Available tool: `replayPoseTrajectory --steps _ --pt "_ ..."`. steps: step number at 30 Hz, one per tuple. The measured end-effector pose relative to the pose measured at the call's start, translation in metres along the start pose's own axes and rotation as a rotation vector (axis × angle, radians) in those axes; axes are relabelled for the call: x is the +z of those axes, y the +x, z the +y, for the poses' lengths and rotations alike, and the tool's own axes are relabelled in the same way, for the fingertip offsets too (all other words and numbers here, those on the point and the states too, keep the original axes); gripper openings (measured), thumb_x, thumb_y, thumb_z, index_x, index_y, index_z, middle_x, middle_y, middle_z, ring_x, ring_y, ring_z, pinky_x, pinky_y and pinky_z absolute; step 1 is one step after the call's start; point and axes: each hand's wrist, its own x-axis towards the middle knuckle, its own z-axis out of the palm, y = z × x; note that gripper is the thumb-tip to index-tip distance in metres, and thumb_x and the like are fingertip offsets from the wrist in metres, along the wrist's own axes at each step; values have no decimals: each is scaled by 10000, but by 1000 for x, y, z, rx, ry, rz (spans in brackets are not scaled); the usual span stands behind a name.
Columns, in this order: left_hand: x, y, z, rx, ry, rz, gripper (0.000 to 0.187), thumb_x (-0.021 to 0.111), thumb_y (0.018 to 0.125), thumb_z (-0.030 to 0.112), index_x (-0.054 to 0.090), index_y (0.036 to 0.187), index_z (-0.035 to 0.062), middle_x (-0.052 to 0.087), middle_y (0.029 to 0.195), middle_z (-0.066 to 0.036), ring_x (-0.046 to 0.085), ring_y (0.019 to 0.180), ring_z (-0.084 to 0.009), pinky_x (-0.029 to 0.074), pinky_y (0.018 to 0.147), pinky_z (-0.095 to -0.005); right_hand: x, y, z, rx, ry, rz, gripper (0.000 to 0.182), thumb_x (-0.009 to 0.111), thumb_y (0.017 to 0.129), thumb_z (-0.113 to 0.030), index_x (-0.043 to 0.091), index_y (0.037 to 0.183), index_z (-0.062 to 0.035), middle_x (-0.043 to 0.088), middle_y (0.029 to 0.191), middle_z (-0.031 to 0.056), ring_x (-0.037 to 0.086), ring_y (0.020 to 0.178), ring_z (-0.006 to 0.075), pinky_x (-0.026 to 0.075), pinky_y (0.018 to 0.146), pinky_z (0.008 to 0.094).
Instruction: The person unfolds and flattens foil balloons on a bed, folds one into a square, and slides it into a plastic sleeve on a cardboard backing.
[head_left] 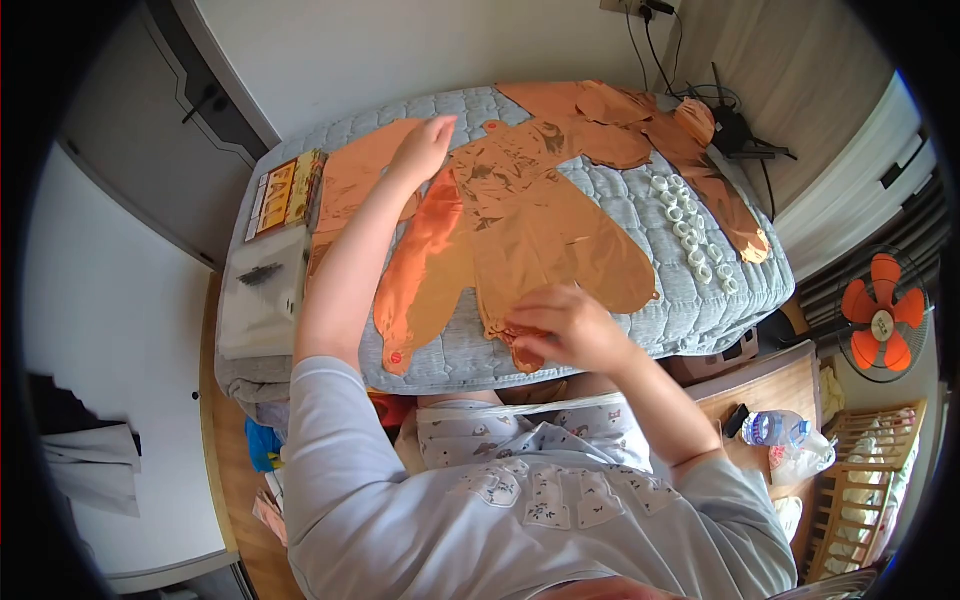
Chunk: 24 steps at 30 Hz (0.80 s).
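Quilted grey mattress (690,325) against a pale wall (400,50), copper foil sheet (540,240) spread across its middle, white rings (690,230) in a cluster to the right, printed packet (284,196) at the left edge. Left hand (421,152) is loosely curled above the foil's upper part, right hand (572,325) bent-fingered at its lower edge; cannot tell whether either grips. Orange-bladed fan (883,318) and water bottle (775,428) stand right of the bed, the bottle lying on its side.
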Motion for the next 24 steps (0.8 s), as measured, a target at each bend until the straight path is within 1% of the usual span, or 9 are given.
replayPoseTrajectory --steps 4,5,7,9,11,13,16,19,24 --pt "-34 -34 65 1 73 -66 365 534 1053 283 633 1341 82 648 1336 -141 592 1272 -303 470 1051 -404 -44 18 36 0 -81 -81 262 781 822 -96 755 1078 -43 727 1126 135 685 1049 314 552 923 421" --pt "-41 -45 76 15 123 -148 381 554 1034 314 640 1328 88 636 1358 -142 592 1269 -306 476 1047 -411 -55 24 50 -6 -122 -88 248 763 832 -81 752 1076 -33 723 1145 144 680 1061 325 546 936 425" --pt "-42 -72 83 19 173 -237 398 574 1015 344 647 1316 93 625 1380 -142 592 1265 -310 483 1043 -419 -76 40 67 93 -127 -115 240 731 852 -61 744 1087 -15 715 1170 162 669 1086 338 537 953 419" --pt "-41 -97 83 87 274 -322 400 602 998 334 646 1321 103 607 1418 -132 586 1280 -315 483 1048 -423 -86 55 103 26 -212 -146 229 702 867 -46 739 1089 -5 712 1182 164 663 1105 339 531 964 416" --pt "-36 -112 79 100 290 -321 387 612 988 317 649 1322 124 614 1417 -124 588 1284 -309 485 1052 -419 -89 66 130 61 -204 -197 228 695 865 -38 739 1086 -5 714 1178 162 663 1103 341 529 964 415" --pt "-32 -118 73 68 180 -300 381 610 987 292 649 1326 121 651 1361 -121 619 1234 -304 504 1012 -417 -88 66 146 89 -200 -245 228 689 862 -30 740 1083 -6 716 1175 160 664 1101 343 528 965 414" --pt "-33 -122 72 -92 226 -294 360 603 984 258 656 1312 120 695 1271 -116 656 1156 -302 527 942 -419 -84 64 157 91 -97 -245 286 618 793 36 737 1051 5 722 1134 159 665 1089 340 523 956 401" --pt "-33 -125 70 -142 177 -315 343 595 982 236 660 1298 118 725 1169 -103 684 1063 -298 539 880 -418 -77 58 163 86 -74 -265 324 588 757 60 730 1045 17 721 1117 158 659 1086 339 520 957 399" --pt "-29 -136 62 -76 148 -327 356 605 976 248 658 1309 136 731 1101 -102 687 1023 -293 541 872 -415 -72 50 164 71 -61 -270 359 562 752 81 733 1059 9 705 1153 158 648 1095 342 516 956 402"
